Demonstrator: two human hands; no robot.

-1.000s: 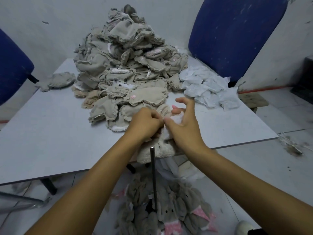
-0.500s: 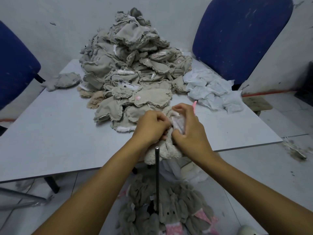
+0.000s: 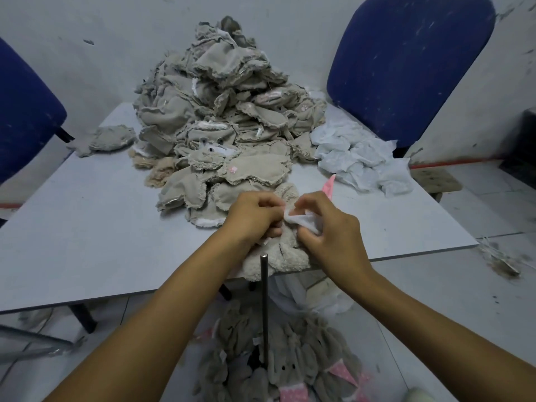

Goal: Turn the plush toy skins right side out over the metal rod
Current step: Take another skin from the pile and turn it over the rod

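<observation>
A person's view looks down at two bare forearms reaching over the near edge of a pale grey tabletop [image 3: 87, 227]. Both hands work one plush toy skin [image 3: 285, 256], a fluffy beige piece bunched at the tabletop's edge, just above the tip of an upright metal rod [image 3: 264, 300]. The left hand [image 3: 253, 217] is curled closed, fingers pinching a fold of the fabric. The right hand [image 3: 327, 227] pinches a white fleecy flap of the same skin between thumb and fingers; a pink spotted strip sticks up behind it.

Behind the hands rises a tall pile of unturned skins [image 3: 220, 117], grey-beige with frayed seams outward. To its right lies a smaller heap of white pieces [image 3: 356, 158]. On the floor around the rod's base sits a heap of finished toys [image 3: 290, 369], fur side out with pink trim. Two blue chairs [image 3: 406, 62] flank the tabletop.

The skin looks light, soft and floppy, with no shape of its own. It will likely bunch and slip rather than resist, so a grip at the open seam edge, both sides held taut, seems best for feeding it onto the rod.
</observation>
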